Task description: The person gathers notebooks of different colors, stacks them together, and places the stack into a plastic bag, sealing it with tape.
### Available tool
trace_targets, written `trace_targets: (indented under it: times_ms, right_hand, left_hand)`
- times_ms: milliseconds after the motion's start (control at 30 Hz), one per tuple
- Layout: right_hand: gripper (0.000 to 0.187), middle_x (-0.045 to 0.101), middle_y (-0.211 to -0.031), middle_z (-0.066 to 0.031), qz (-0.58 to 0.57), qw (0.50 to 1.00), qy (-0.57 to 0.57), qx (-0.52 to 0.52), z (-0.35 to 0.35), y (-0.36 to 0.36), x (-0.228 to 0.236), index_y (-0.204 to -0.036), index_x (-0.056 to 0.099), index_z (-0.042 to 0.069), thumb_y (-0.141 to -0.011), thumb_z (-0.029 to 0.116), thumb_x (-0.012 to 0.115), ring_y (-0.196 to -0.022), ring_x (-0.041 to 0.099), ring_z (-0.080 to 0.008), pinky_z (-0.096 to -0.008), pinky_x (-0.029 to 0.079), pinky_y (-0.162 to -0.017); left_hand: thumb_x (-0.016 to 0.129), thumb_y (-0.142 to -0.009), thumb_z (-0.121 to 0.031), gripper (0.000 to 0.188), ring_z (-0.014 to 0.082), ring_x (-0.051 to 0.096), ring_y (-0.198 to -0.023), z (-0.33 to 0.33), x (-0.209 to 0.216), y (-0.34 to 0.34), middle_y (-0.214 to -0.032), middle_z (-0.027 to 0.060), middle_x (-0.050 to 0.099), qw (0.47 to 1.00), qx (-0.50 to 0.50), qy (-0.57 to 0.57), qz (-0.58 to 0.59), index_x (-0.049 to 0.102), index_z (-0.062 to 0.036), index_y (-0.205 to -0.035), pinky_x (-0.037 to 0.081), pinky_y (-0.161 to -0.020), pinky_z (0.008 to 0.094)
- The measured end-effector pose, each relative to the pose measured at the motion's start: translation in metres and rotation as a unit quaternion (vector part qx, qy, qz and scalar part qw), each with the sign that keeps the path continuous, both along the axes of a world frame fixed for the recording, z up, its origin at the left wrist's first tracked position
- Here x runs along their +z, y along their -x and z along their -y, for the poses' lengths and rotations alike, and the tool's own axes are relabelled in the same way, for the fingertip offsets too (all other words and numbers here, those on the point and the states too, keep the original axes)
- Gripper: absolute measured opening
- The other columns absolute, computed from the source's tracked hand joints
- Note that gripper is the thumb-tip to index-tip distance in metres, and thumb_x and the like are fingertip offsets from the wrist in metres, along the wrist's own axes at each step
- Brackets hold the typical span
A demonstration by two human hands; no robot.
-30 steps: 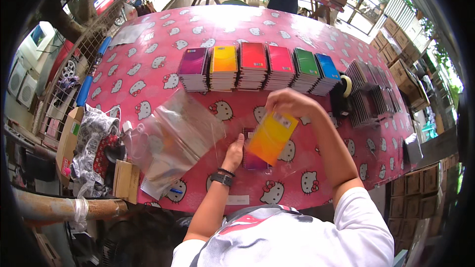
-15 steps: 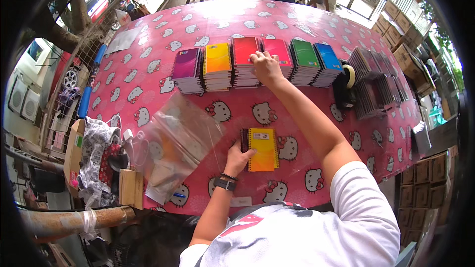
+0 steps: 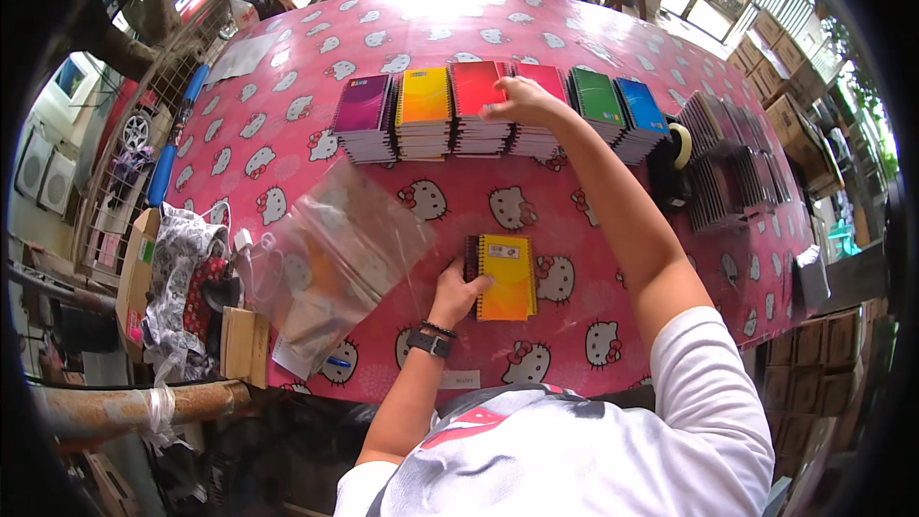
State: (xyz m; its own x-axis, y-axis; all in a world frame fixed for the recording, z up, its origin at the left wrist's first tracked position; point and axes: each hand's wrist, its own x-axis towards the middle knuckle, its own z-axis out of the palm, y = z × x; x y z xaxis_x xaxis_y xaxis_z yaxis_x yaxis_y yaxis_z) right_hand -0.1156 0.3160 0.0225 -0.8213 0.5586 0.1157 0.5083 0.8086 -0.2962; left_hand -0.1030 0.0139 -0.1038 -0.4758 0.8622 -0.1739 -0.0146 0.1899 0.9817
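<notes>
My left hand closes on a small pile of spiral notebooks near the table's front edge, thumb over the left side. A yellow notebook lies on top of that pile, with a dark one showing at its left edge. Farther off, my right hand hovers over or touches the right edge of the red notebook stack. Its thumb and fingers are apart, and it partly covers the pink-red stack. Purple and yellow stacks stand to the left, green and blue to the right.
A clear plastic bag lies left of my left hand. Tape on a black dispenser and stacks of dark-edged notebooks stand at the right. A patterned cloth bag and wooden block sit at the left edge.
My right hand has shifted slightly left over the red stack, its thumb and fingers now spread. The left hand keeps hold of the notebooks. The whole view has tilted a little.
</notes>
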Motion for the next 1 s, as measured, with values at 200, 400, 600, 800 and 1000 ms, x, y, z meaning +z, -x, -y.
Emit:
trace_targets:
  times_ms: [200,400,600,800,1000]
  right_hand:
    - [0.064,0.054,-0.125,-0.0136,0.09,0.962,0.078,-0.244,0.013,0.048,0.018,-0.12,0.054,0.005,-0.073,0.045,0.071,-0.116,0.051,-0.028,-0.04,0.044,-0.094]
    - [0.075,0.056,-0.116,-0.0189,-0.05,0.94,0.16,-0.296,-0.005,0.037,0.02,-0.125,0.04,0.006,-0.066,0.029,0.08,-0.11,0.054,-0.0276,-0.0363,0.046,-0.092]
    - [0.041,0.054,-0.095,-0.0212,-0.237,0.97,0.026,-0.042,0.112,-0.065,0.022,-0.107,0.047,0.006,-0.069,-0.002,0.058,-0.084,0.058,-0.0406,-0.0473,0.049,-0.072]
    - [0.036,0.051,-0.098,-0.0164,-0.109,0.99,0.02,-0.082,0.192,-0.134,-0.04,-0.104,0.045,0.005,-0.07,-0.002,0.058,-0.083,0.059,-0.0367,-0.046,0.05,-0.069]
    - [0.05,0.057,-0.099,-0.0204,0.034,0.976,0.212,-0.017,0.222,-0.121,-0.061,-0.117,0.05,0.002,-0.072,0.018,0.064,-0.089,0.061,-0.0351,-0.041,0.051,-0.077]
  left_hand:
    - [0.061,-0.076,-0.011,0.028,0.0198,0.064,-0.08,0.003,-0.01,-0.001,-0.091,0.0131,0.067,0.997,0.035,-0.065,0.02,0.056,0.0045,-0.099,0.05,-0.072,0.0306]
    - [0.062,-0.077,-0.013,0.031,0.0207,0.064,-0.083,-0.004,-0.011,-0.004,-0.093,0.0155,0.066,0.999,0.032,-0.03,0.016,0.055,0.0053,-0.1,0.049,-0.073,0.032]
    - [0.062,-0.077,-0.016,0.032,0.0229,0.063,-0.084,0.002,-0.005,-0.002,-0.092,0.016,0.065,0.998,0.059,-0.024,-0.01,0.055,0.0053,-0.1,0.048,-0.074,0.0331]
    - [0.06,-0.083,-0.023,0.032,0.0218,0.063,-0.084,0.004,-0.025,0.002,-0.093,0.0158,0.065,0.998,0.06,-0.029,-0.014,0.056,0.0049,-0.099,0.048,-0.074,0.033]
    - [0.061,-0.083,-0.04,0.045,0.0187,0.063,-0.078,-0.002,0.008,0.001,-0.085,0.0122,0.066,0.998,0.058,0.011,-0.008,0.059,0.0023,-0.097,0.048,-0.07,0.0324]
